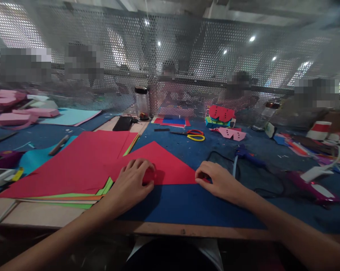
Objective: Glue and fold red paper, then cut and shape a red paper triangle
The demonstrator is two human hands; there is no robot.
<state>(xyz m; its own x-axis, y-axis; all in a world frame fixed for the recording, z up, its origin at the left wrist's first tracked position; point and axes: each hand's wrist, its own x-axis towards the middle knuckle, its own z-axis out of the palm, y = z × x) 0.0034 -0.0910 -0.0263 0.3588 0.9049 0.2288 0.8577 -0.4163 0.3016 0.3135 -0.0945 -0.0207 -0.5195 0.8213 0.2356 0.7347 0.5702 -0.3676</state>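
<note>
A red sheet of paper [161, 162] lies in front of me, its near edge straight and its far side rising to a point, which looks like a folded triangle. My left hand [134, 177] rests on its left part, fingers curved and thumb apart from them. With thumb and fingertips closed on the right corner, my right hand [216, 178] pinches the paper. Left of it, a stack of large red sheets [71, 162] lies over green and orange sheets [102, 192], partly overlapping the folded one.
Behind the sheet are yellow-and-red handled scissors [196, 135], a phone [123, 123] and a clear jar [142, 105]. A blue glue gun [249, 156] with its cable and a purple power strip [314, 186] lie right. A perforated metal screen [187, 49] stands behind, people beyond it.
</note>
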